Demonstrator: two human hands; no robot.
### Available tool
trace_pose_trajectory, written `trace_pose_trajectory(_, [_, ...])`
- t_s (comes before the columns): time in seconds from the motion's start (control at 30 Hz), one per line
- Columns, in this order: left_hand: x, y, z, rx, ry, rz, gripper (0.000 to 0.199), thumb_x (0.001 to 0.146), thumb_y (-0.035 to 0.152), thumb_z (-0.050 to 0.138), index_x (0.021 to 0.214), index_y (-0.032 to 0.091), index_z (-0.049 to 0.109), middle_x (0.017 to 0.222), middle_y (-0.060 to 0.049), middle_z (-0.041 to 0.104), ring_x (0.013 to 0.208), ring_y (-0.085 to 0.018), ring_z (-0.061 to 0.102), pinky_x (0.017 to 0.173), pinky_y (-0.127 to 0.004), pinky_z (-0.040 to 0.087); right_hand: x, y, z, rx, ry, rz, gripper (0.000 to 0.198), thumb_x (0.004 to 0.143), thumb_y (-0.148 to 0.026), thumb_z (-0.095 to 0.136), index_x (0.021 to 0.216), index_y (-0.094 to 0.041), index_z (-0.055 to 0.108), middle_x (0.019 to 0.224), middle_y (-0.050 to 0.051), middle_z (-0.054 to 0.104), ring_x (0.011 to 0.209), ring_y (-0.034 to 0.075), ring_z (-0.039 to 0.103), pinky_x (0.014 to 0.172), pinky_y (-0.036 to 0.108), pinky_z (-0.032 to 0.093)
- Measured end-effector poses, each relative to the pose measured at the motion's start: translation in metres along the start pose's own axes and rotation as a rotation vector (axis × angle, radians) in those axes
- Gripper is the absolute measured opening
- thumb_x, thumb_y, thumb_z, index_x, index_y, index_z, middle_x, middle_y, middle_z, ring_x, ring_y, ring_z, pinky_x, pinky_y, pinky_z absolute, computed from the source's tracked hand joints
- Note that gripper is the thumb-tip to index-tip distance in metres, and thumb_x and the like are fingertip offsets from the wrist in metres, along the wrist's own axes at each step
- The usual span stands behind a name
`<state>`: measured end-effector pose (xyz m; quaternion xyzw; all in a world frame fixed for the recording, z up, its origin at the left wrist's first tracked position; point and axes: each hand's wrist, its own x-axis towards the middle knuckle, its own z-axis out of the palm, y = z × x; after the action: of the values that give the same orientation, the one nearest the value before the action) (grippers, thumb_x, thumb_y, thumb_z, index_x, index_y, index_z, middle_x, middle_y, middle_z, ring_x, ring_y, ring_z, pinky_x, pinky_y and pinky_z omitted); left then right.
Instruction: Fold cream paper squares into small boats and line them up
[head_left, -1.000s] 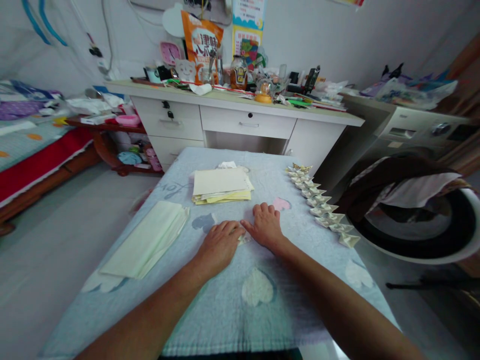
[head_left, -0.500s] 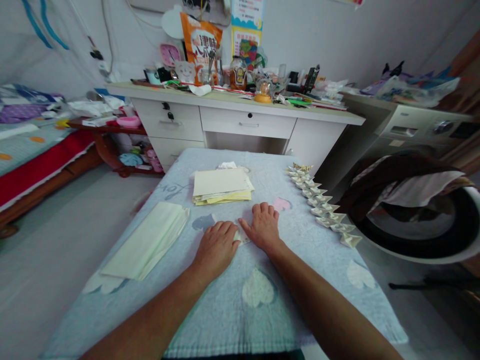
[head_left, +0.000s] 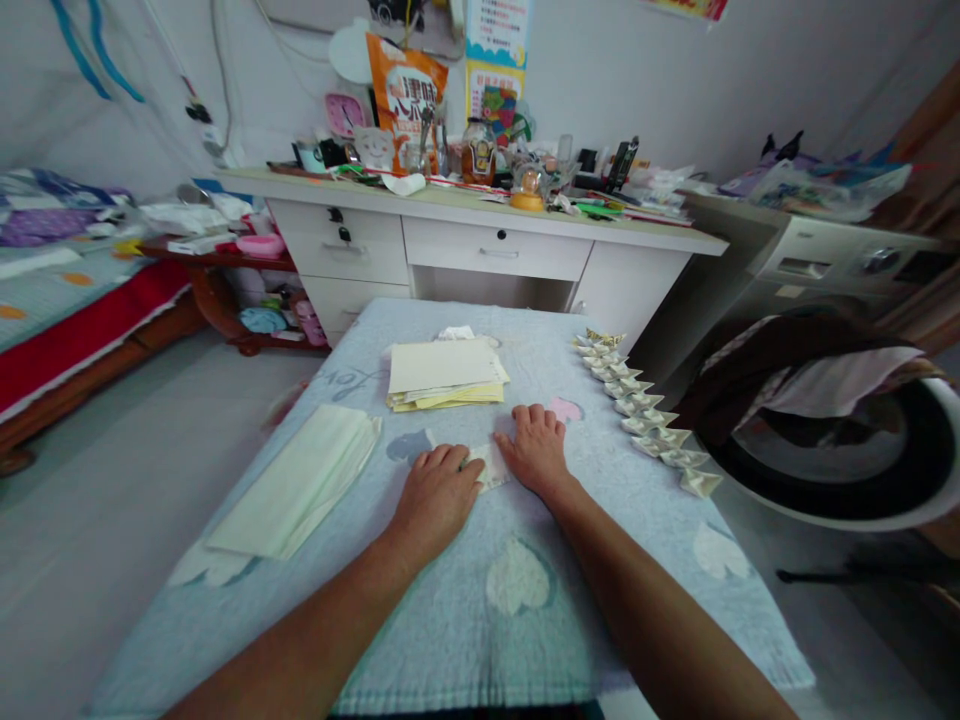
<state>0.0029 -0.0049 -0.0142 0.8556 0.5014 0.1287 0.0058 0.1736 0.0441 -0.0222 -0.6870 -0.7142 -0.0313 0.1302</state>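
Note:
A small piece of pale paper [head_left: 491, 467] lies flat on the blue cloth between my hands, its left part covered by fingers. My left hand [head_left: 437, 490] rests over its left end, palm down, fingers laid out. Flat at the paper's right edge is my right hand [head_left: 535, 448], with the fingers a little apart. Just beyond them sits a stack of cream and yellow paper sheets [head_left: 448, 370]. To the left lies a bundle of pale green folded paper [head_left: 300, 485]. Several folded paper boats [head_left: 640, 405] stand in a slanting row on the right.
The table, draped with a blue patterned cloth [head_left: 420, 640], is before me. Behind it stands a white desk [head_left: 501, 235] crowded with jars and packets. A front-loading washing machine [head_left: 817, 290] with clothes at its open door is on the right, a bed [head_left: 82, 300] on the left.
My right hand has slid slightly right, away from my left hand. More of the small paper shows between them. The stacks and boats have stayed in place.

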Motion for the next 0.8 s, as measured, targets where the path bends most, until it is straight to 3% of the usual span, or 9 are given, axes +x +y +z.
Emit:
trace_pose_trajectory(0.17, [0.001,0.003,0.004,0.006,-0.011,0.054,0.018,0.088,0.019,0.052,0.103,0.02,0.062,0.11,-0.006,0.061,0.106,-0.022,0.052,0.09,-0.038,0.042,-0.007,0.008,-0.002,0.038,-0.021,-0.114,0.059,0.085,-0.064,0.043,0.122,-0.018,0.048,0.116,0.014,0.051,0.106,0.029,0.044,0.092,0.044,0.031])
trace_pose_trajectory(0.43, [0.003,0.007,0.005,0.023,-0.049,0.059,0.017,0.09,0.017,0.047,0.099,0.017,0.061,0.104,-0.008,0.062,0.101,-0.022,0.055,0.087,-0.037,0.045,-0.005,0.027,-0.008,0.097,-0.16,-0.245,0.087,0.068,-0.073,0.057,0.133,-0.016,0.039,0.132,0.016,0.044,0.118,0.032,0.04,0.098,0.047,0.029])
trace_pose_trajectory(0.8, [-0.001,0.018,0.012,0.161,-0.066,0.079,0.029,0.086,0.006,0.044,0.11,0.011,0.058,0.119,-0.016,0.058,0.112,-0.026,0.053,0.088,-0.038,0.048,-0.004,0.02,-0.003,0.094,-0.106,-0.132,0.067,0.078,-0.066,0.052,0.125,-0.018,0.046,0.127,0.014,0.048,0.114,0.03,0.042,0.096,0.045,0.031])
